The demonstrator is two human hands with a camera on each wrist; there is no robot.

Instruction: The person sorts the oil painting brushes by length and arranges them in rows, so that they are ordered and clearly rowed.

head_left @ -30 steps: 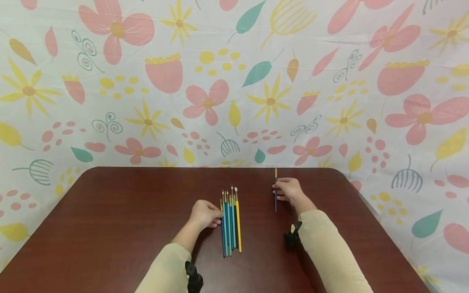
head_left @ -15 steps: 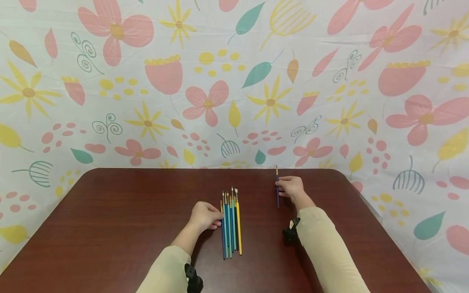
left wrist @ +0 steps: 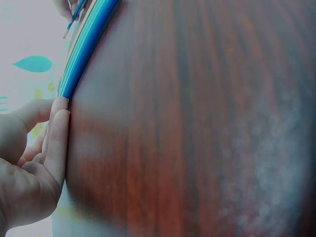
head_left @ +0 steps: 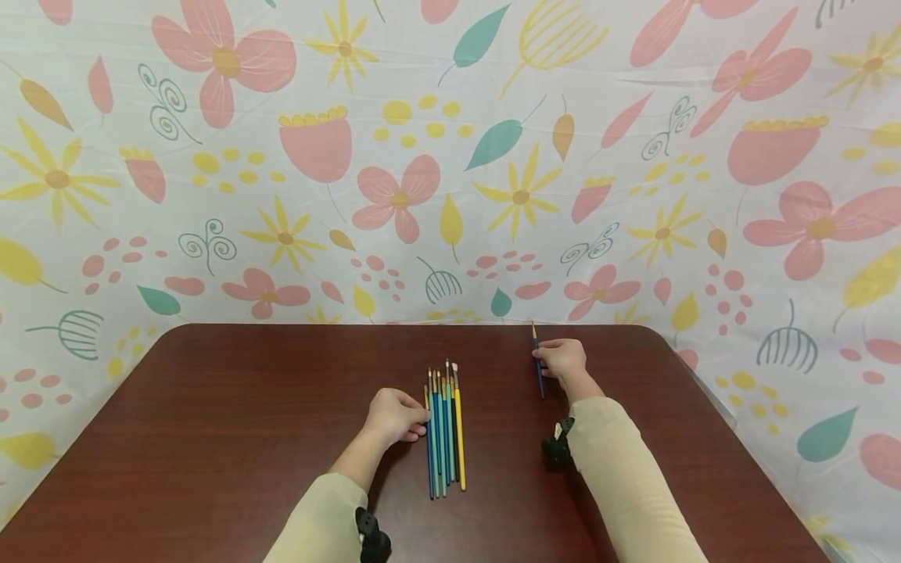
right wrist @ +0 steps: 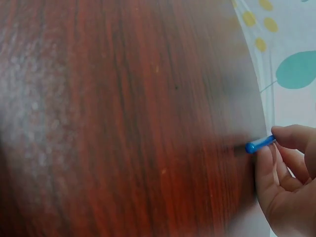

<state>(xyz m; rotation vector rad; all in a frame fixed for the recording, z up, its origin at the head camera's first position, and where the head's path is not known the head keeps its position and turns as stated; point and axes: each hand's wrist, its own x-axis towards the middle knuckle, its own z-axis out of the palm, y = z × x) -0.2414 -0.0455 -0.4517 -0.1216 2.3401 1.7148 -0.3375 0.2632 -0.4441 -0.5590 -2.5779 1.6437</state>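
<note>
Side by side on the brown table (head_left: 232, 430) lies a row of several slim paintbrushes (head_left: 441, 438), handles towards me. Blue and teal handles make up most of it, with a yellow paintbrush (head_left: 461, 446) at the right end. My left hand (head_left: 390, 414) pinches the leftmost dark blue paintbrush (head_left: 430, 469) between thumb and fingers; its grip partly hides the upper handle. Right of the row, my right hand (head_left: 563, 360) pinches another blue paintbrush (right wrist: 259, 144), bristles pointing away. The right wrist view shows the rounded end of that handle between thumb and fingertips.
A white cloth with flower prints (head_left: 450, 195) hangs behind the table. The table's far edge (head_left: 317, 324) lies just beyond the right hand's brush. Black wrist devices (head_left: 556, 446) sit on both forearms.
My right hand has shifted slightly away and to the right, and its paintbrush has turned from near upright in view to a slant. The left hand and the row stay put.
</note>
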